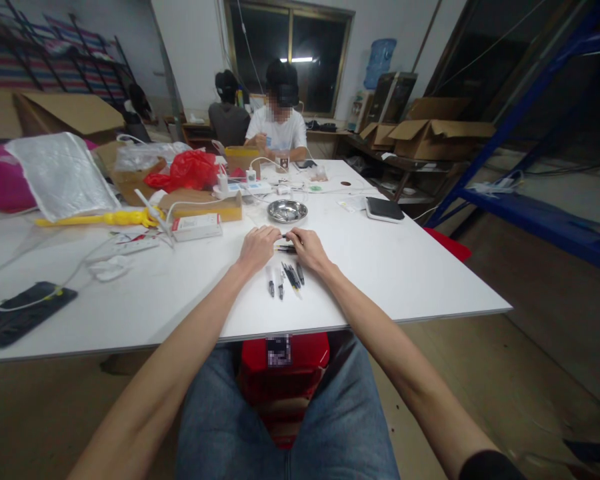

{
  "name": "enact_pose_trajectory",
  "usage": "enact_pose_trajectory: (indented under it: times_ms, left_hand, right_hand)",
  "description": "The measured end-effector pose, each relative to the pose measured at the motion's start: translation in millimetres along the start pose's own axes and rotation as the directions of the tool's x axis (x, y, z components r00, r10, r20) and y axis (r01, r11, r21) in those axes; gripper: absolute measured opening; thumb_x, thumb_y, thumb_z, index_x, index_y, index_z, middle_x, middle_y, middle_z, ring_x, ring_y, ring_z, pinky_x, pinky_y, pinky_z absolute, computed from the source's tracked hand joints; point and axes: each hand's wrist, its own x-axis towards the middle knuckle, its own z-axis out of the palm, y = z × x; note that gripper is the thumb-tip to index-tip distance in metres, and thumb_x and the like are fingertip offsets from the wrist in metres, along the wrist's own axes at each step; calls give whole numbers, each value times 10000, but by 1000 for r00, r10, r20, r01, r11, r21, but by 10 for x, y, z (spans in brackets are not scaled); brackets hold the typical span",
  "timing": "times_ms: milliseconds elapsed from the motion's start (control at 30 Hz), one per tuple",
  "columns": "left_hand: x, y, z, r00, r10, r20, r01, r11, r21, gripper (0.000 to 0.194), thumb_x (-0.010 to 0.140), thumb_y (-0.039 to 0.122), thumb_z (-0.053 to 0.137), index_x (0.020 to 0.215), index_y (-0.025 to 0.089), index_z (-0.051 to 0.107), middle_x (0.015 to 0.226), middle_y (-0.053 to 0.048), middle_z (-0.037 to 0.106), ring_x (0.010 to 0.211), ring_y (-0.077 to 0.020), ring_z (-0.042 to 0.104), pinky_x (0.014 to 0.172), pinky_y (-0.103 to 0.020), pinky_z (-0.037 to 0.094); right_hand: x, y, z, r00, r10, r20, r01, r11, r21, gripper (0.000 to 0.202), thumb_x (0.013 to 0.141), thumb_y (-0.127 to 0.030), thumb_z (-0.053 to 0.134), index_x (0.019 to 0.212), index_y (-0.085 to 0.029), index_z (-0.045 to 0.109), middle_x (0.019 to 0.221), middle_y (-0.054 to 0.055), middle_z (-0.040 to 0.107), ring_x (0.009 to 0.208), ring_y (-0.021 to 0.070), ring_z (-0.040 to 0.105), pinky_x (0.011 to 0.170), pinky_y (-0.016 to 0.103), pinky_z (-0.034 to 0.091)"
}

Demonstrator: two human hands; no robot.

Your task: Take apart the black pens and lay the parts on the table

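Over the white table, my left hand [258,248] and my right hand [307,249] meet with fingers pinched. A small dark pen part [283,236] shows between their fingertips, mostly hidden. Just under my right fingers lie more thin dark pen pieces [285,249]. Closer to me are two clear pen barrels with black ends, a left one [271,283] and a right one [281,285]. Beside them rests a loose bunch of black pen parts [292,275], some with yellowish tips. Beyond my hands stands a shiny round metal dish [287,211]; dark reflections make its contents hard to tell.
On the left are a white-and-red box [197,227], a yellow stick-like object [105,218], a red plastic bag [185,171], cables and a black tray [25,312]. A black-topped device [385,209] sits right. A person [279,127] sits across the table.
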Motion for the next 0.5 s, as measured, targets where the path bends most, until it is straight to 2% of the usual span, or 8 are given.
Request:
enact_pose_trajectory:
  times_ms: [100,233,333,433,500]
  left_hand:
    - [-38,4,0,992,-86,92,85,996,20,243,940,141,432,977,207,663,932,-97,739,923,-253,672,724,-343,376]
    - [-83,-16,-43,970,-214,116,208,976,60,242,866,139,470,951,234,676,895,-77,760,874,-259,701,637,-328,340]
    - [-82,-5,-61,967,-219,126,211,975,72,257,856,161,473,981,233,685,915,-81,770,894,-265,711,637,-326,352]
    - [-72,34,-56,967,-203,154,194,979,68,266,869,174,463,997,223,691,931,-97,773,900,-271,715,643,-329,363]
    - [-66,56,-48,966,-199,164,190,979,67,262,878,170,454,976,218,692,928,-103,773,900,-276,717,643,-331,360]
  right_hand:
    - [-5,0,27,999,-37,2,37,998,51,268,1013,-284,458,894,-175,672,835,48,691,780,183,592,761,280,407]
    - [20,-55,85,992,-115,-58,118,991,58,128,939,-186,533,988,-174,651,980,75,693,922,211,590,846,310,419]
    - [29,-120,86,987,-160,-22,160,987,10,173,964,-250,558,1102,-175,631,1037,86,682,989,226,568,884,332,401]
    - [24,-163,60,990,-104,91,113,989,-100,247,1040,-312,456,998,-180,660,892,77,669,916,225,559,867,343,378]
    - [21,-168,45,992,-62,112,79,986,-150,335,1058,-293,405,875,-178,660,805,75,641,867,226,547,847,348,371]
